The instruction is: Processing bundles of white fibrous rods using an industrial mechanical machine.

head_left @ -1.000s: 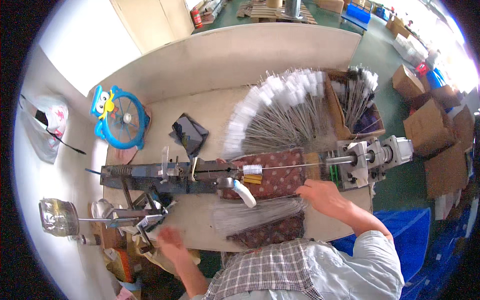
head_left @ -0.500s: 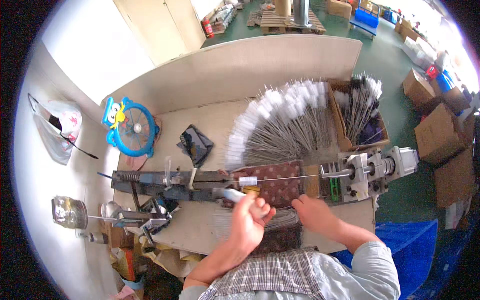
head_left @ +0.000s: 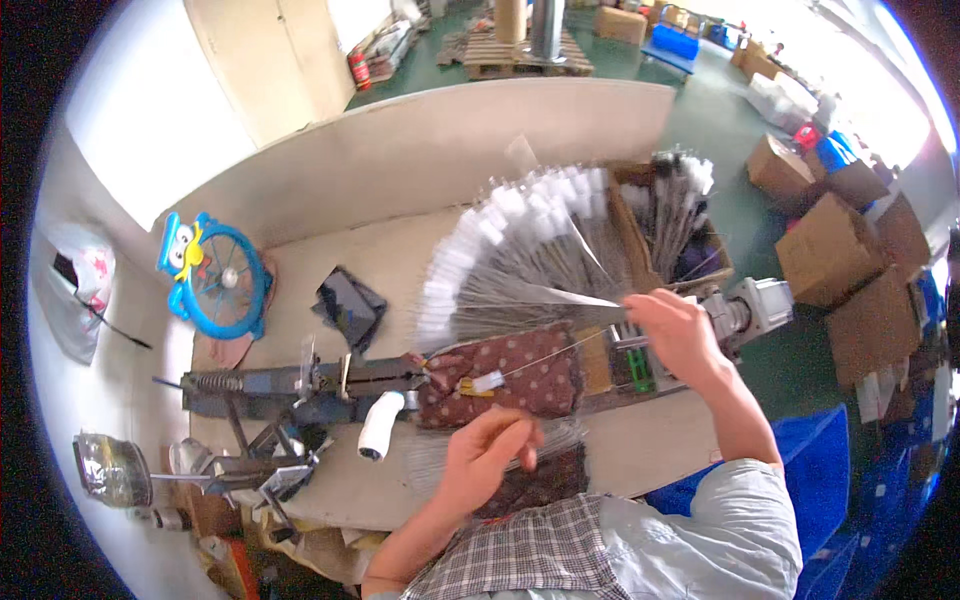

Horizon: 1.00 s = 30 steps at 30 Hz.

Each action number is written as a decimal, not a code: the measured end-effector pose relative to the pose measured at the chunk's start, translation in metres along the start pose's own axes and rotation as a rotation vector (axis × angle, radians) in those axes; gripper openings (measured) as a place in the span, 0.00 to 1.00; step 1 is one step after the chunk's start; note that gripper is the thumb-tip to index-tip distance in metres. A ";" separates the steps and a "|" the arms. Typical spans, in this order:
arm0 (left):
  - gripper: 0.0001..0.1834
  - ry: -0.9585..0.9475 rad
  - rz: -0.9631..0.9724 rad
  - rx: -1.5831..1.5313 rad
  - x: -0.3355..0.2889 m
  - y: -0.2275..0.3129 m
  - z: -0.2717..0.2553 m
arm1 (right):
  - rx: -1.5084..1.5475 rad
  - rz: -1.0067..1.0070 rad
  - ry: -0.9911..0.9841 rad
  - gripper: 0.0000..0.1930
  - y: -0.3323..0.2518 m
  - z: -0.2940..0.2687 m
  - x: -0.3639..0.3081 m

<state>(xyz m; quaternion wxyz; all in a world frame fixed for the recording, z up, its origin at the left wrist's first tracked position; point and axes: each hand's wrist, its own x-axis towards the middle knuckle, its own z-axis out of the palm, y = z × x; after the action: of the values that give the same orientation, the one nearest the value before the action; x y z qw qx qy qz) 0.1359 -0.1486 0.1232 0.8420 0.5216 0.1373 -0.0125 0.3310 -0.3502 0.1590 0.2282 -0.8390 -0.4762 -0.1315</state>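
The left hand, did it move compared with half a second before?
Yes. The left hand dropped back toward the person; before, it was up at the white handle of the metal machine.

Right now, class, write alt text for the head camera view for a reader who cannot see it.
A person at a workbench pinches a thin wire with the right hand, over a fan of white-tipped wires. The left hand hovers near a dotted cloth pad on a long metal machine.

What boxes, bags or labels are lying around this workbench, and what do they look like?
Cardboard boxes: brown cubes on the green floor, right.
Open carton: brown, at the bench's right end, holding brushes.
Plastic bag: whitish, far left.
Small tag: white, on the spotted maroon cushion.
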 end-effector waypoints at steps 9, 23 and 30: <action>0.03 0.233 0.436 1.706 0.094 -0.042 0.000 | 0.150 0.135 -0.055 0.10 0.001 0.037 0.010; 0.01 0.258 0.523 2.089 0.144 -0.020 -0.005 | 0.278 0.126 -0.153 0.06 0.019 0.045 0.002; 0.03 0.491 0.578 2.079 0.163 -0.032 -0.063 | 0.419 -0.040 -0.288 0.08 -0.015 0.036 0.035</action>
<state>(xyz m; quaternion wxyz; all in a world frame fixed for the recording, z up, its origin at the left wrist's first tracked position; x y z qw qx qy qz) 0.2741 -0.0871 0.0290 -0.0857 0.9753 0.0963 0.1792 0.3361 -0.2988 0.1474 0.3242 -0.7737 -0.5373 0.0867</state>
